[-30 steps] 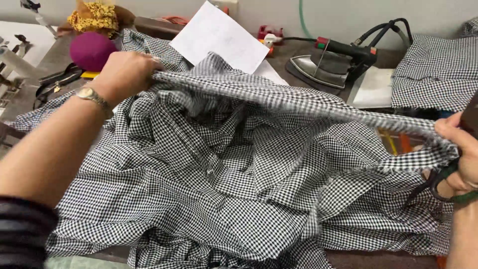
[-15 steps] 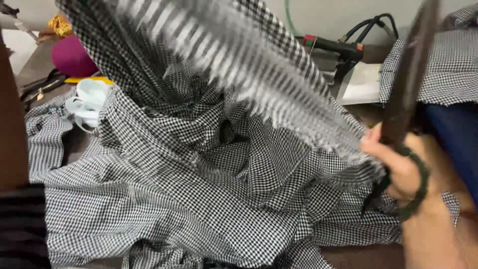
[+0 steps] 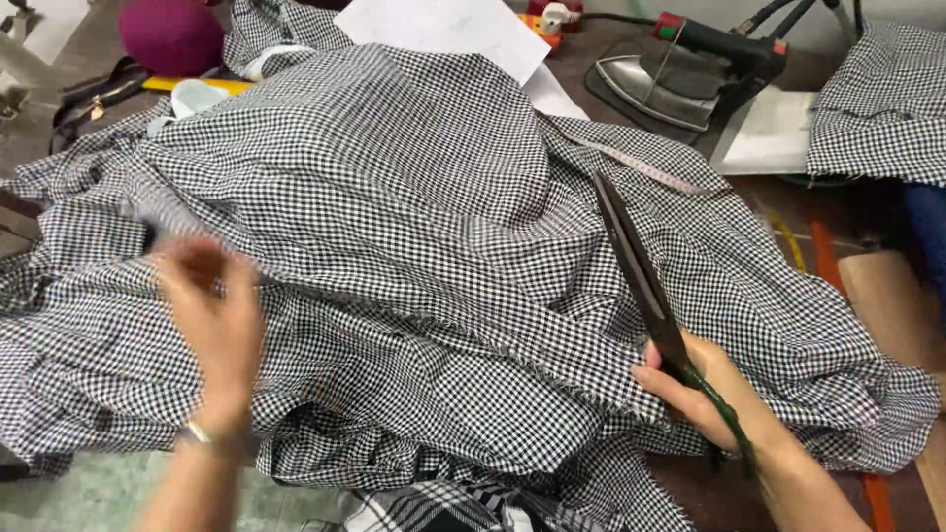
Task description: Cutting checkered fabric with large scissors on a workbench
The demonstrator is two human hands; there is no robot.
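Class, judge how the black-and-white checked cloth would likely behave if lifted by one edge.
The checked cloth is probably floppy: it lies in folds and humps. It likely sags and drags rather than lifting flat. Its frayed edge suggests loose threads may pull.

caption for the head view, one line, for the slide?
Right hand holds long dark scissors over black-and-white checked fabric; blurred left hand on the cloth, iron behind.
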